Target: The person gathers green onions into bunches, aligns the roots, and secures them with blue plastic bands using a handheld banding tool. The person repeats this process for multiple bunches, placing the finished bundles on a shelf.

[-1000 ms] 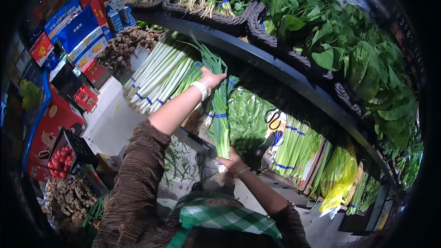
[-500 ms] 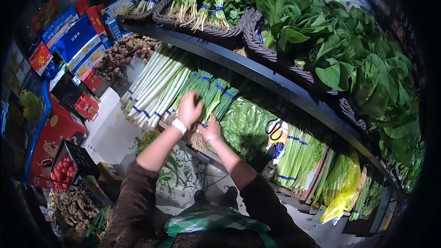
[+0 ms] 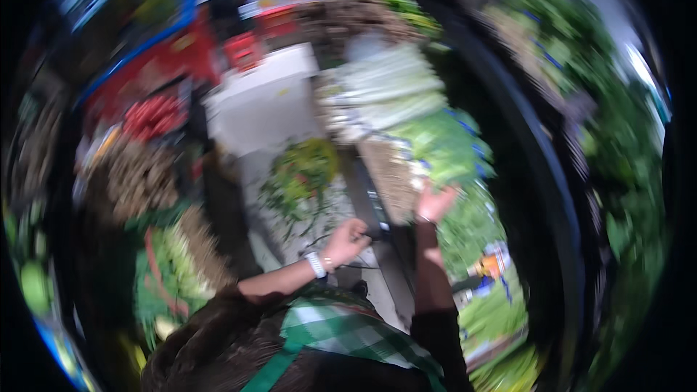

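While the whole picture is smeared by blur, the person's left hand [image 3: 347, 239], with a pale band at the wrist, hangs loosely curled and holding nothing above the grey strip of floor just beside a loose pile of green leafy trimmings [image 3: 301, 174], and the right hand [image 3: 435, 202] is raised with its grip spread open, fingers apart, just in front of the sloping shelf of banded green-and-white long-stalked vegetable bundles [image 3: 414, 112]. The step in hand looks like a pause between handling bundles on that shelf, both hands free. The next move would probably call for the open right hand to settle on one bundle and close round its stalks, though the blur hides which bundle lies nearest.
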Demonstrator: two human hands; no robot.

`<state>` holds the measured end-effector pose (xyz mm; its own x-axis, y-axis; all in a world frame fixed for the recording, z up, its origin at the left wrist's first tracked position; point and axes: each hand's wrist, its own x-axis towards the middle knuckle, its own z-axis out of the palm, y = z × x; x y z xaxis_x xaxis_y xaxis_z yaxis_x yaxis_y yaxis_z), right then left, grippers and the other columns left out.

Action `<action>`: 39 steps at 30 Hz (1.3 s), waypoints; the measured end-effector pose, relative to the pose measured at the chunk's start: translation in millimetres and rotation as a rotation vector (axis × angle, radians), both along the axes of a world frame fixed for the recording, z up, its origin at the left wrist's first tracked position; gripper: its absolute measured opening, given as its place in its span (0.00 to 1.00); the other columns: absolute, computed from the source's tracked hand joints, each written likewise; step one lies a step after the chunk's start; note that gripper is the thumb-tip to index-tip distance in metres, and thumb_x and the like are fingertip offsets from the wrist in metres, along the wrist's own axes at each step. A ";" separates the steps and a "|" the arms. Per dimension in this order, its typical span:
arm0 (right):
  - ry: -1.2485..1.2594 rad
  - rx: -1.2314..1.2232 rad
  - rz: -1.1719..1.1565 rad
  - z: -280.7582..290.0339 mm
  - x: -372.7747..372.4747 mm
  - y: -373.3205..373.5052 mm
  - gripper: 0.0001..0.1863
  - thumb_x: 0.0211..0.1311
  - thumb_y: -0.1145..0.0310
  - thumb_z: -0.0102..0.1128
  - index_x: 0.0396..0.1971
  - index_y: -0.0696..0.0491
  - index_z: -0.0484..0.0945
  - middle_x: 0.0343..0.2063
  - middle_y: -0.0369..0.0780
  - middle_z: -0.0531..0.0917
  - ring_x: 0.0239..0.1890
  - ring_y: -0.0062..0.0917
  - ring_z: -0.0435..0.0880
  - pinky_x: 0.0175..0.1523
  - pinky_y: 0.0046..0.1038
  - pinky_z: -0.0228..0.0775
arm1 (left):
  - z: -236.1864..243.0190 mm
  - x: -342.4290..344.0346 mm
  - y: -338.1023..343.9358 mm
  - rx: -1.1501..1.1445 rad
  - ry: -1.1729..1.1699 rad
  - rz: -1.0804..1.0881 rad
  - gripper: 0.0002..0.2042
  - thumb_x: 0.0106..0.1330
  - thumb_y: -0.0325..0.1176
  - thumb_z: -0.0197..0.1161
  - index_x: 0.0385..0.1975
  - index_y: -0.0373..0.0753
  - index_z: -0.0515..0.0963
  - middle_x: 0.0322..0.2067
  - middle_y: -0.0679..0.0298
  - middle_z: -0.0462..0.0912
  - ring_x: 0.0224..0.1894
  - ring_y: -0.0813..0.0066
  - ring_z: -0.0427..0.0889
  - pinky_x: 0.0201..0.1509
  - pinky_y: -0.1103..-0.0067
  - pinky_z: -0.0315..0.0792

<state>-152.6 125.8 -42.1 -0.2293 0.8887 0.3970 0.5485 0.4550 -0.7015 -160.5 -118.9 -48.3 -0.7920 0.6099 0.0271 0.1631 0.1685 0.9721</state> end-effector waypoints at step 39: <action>-1.130 -0.669 2.171 33.4 -23.5 -452.5 0.20 0.67 0.54 0.54 0.44 0.56 0.77 0.26 0.35 0.78 0.27 0.18 0.75 0.34 0.22 0.68 | -26.9 126.9 -309.6 0.153 -0.248 1.773 0.12 0.68 0.38 0.59 0.36 0.33 0.78 0.23 0.69 0.75 0.26 0.82 0.70 0.31 0.83 0.66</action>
<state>-176.1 -326.8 -8.7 -0.3460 -0.7871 -0.5107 -0.0399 0.5561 -0.8301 -33.6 -428.5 -75.2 -0.4258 -0.8794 -0.2131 -0.2310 -0.1221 0.9653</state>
